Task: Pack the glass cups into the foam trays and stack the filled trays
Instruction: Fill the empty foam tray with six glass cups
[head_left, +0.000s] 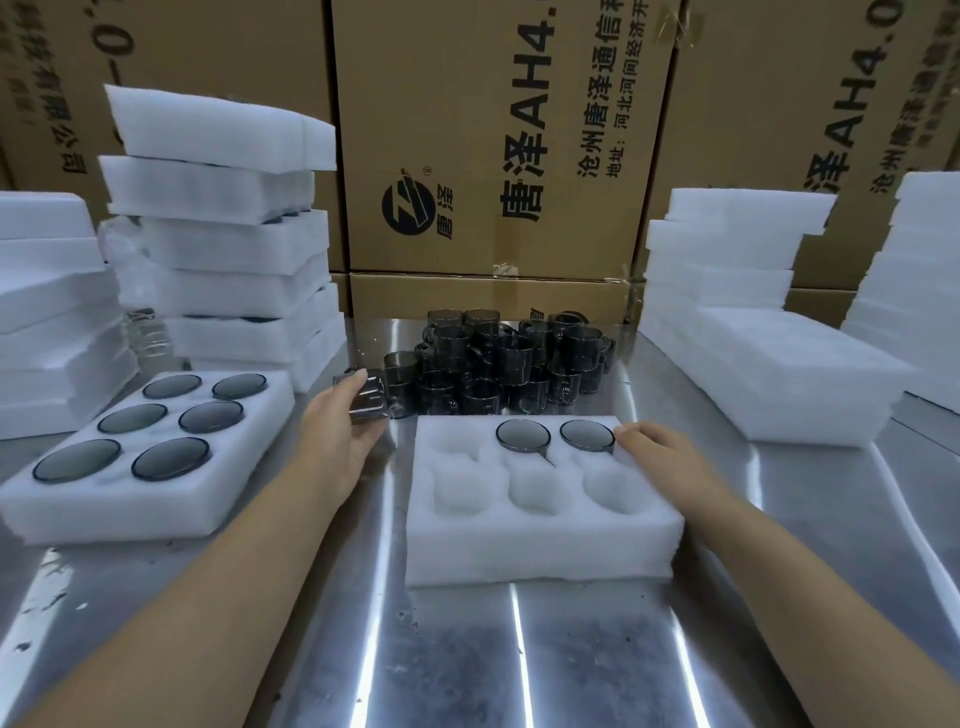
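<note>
A white foam tray (540, 551) lies in front of me with two smoked glass cups (555, 435) seated in its far middle and far right pockets; the other pockets show bare foam. My left hand (340, 426) grips a dark glass cup (370, 396), tilted, just left of the tray's far corner. Resting on the tray's far right edge beside the second cup is my right hand (660, 451), fingers loosely curled and holding nothing. A cluster of several loose dark cups (498, 364) stands behind the tray. At the left lies a filled tray (156, 493) holding several cups.
A tall stack of filled foam trays (228, 244) rises at the back left, more foam at the far left (47, 312). Empty foam trays are piled at the right (753, 343). Printed cardboard boxes (498, 135) wall off the back. The steel tabletop (493, 649) extends toward me.
</note>
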